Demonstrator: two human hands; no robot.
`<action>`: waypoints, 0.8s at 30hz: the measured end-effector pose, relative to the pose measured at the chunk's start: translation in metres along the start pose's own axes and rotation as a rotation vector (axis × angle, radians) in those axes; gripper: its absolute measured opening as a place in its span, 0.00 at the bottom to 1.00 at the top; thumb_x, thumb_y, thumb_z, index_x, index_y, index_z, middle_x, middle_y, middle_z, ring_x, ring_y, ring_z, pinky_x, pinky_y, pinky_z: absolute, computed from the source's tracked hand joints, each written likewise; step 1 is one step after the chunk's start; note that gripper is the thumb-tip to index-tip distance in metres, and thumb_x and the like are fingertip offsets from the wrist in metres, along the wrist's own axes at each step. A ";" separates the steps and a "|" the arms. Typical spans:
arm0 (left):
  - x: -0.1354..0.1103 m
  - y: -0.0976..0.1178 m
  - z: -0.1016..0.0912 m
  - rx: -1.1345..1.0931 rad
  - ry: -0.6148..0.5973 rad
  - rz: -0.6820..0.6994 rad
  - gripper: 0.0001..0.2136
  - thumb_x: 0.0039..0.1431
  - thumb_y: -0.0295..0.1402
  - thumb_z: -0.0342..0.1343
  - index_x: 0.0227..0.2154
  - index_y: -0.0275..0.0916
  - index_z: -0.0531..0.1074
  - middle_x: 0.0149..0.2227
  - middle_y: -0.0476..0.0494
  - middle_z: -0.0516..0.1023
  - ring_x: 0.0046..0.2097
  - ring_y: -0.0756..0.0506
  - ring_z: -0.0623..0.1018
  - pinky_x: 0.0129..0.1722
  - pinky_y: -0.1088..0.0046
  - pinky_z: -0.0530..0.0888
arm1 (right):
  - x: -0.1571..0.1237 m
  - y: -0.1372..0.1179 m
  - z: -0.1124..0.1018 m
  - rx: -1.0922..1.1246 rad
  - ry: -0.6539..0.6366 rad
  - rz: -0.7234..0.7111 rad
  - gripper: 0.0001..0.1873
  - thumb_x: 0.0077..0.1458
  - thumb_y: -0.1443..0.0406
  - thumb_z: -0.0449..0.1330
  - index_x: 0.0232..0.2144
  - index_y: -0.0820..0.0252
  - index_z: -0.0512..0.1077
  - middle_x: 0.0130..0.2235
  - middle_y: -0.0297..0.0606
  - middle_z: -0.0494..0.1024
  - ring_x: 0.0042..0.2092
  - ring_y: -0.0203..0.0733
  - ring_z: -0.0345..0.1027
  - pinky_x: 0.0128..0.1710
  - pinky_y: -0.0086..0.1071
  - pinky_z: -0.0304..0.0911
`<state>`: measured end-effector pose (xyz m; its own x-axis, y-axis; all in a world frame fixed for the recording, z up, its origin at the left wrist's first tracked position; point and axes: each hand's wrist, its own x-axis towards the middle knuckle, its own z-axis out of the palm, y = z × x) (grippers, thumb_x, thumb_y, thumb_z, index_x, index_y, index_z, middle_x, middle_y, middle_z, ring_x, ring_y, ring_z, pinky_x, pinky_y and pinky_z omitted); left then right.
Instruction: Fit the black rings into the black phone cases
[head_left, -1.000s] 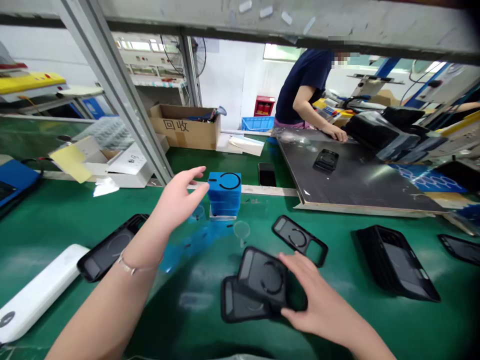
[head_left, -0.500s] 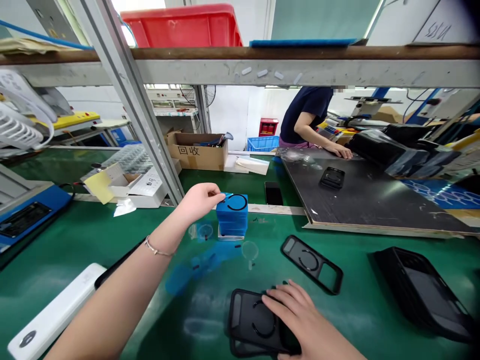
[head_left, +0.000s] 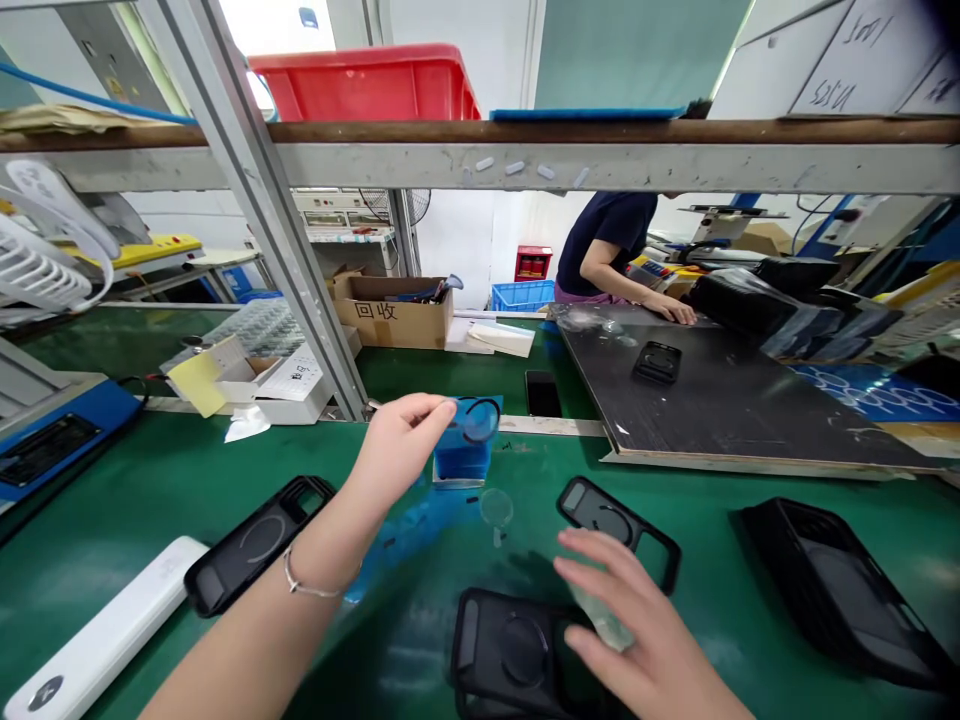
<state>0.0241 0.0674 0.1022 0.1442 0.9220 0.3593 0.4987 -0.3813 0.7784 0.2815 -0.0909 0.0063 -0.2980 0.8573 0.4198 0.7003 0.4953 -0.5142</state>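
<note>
My left hand [head_left: 405,440] is closed in a pinch on the edge of a blue film sheet [head_left: 491,405] bearing a black ring. The sheet is lifted just above a stack of blue film sheets [head_left: 461,466]. My right hand [head_left: 630,620] is open, fingers spread, over the right end of a black phone case [head_left: 504,645]. A pale patch shows between its thumb and fingers; I cannot make out what it is. Under that case another one pokes out. A second phone case [head_left: 611,520] with a ring lies just beyond my right hand.
Another phone case [head_left: 255,540] and a white device [head_left: 109,630] lie left, partly behind my forearm. Stacked black cases [head_left: 840,590] stand right. Loose blue film [head_left: 427,520] and a clear disc [head_left: 496,508] lie mid-table. Behind are a metal post [head_left: 262,200], a cardboard box [head_left: 394,320] and a co-worker [head_left: 611,245].
My left hand has peeled the top blue sheet with its ring up from the stack. My right hand has lifted off the phone case and spread its fingers. The view has tilted up slightly.
</note>
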 end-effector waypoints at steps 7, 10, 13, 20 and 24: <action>-0.069 0.011 0.032 -0.503 -0.143 -0.272 0.20 0.55 0.50 0.58 0.20 0.38 0.72 0.20 0.49 0.68 0.25 0.49 0.67 0.26 0.73 0.66 | 0.059 -0.043 -0.012 -0.124 0.405 -0.153 0.15 0.62 0.68 0.60 0.49 0.48 0.72 0.51 0.43 0.71 0.50 0.48 0.70 0.48 0.44 0.70; -0.092 0.015 0.043 -0.866 -0.177 -0.491 0.18 0.48 0.49 0.66 0.21 0.37 0.76 0.20 0.49 0.69 0.25 0.50 0.66 0.27 0.74 0.66 | 0.067 -0.055 -0.012 -0.282 0.372 -0.189 0.14 0.61 0.68 0.62 0.48 0.49 0.74 0.50 0.44 0.73 0.52 0.53 0.65 0.48 0.48 0.66; -0.105 0.018 0.049 -0.992 -0.101 -0.563 0.17 0.44 0.48 0.71 0.22 0.37 0.79 0.22 0.49 0.71 0.26 0.51 0.67 0.27 0.77 0.66 | 0.065 -0.059 -0.009 -0.273 0.334 -0.222 0.10 0.61 0.69 0.61 0.43 0.51 0.76 0.39 0.39 0.77 0.43 0.47 0.66 0.43 0.44 0.64; -0.117 0.031 0.058 -1.019 -0.031 -0.604 0.17 0.44 0.48 0.71 0.31 0.39 0.84 0.35 0.42 0.79 0.39 0.44 0.76 0.36 0.74 0.71 | 0.058 -0.069 0.008 -0.007 0.315 -0.214 0.01 0.63 0.67 0.61 0.38 0.57 0.73 0.34 0.35 0.79 0.36 0.40 0.69 0.38 0.38 0.63; -0.124 0.031 0.061 -0.945 0.033 -0.562 0.18 0.46 0.48 0.69 0.33 0.40 0.85 0.38 0.40 0.81 0.43 0.41 0.76 0.43 0.70 0.72 | 0.057 -0.072 0.014 0.060 0.358 -0.145 0.03 0.60 0.67 0.64 0.36 0.57 0.72 0.32 0.35 0.77 0.36 0.42 0.68 0.38 0.38 0.64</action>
<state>0.0738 -0.0549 0.0498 0.0713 0.9834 -0.1669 -0.3720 0.1815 0.9103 0.2047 -0.0756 0.0566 -0.1386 0.6795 0.7205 0.6247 0.6245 -0.4688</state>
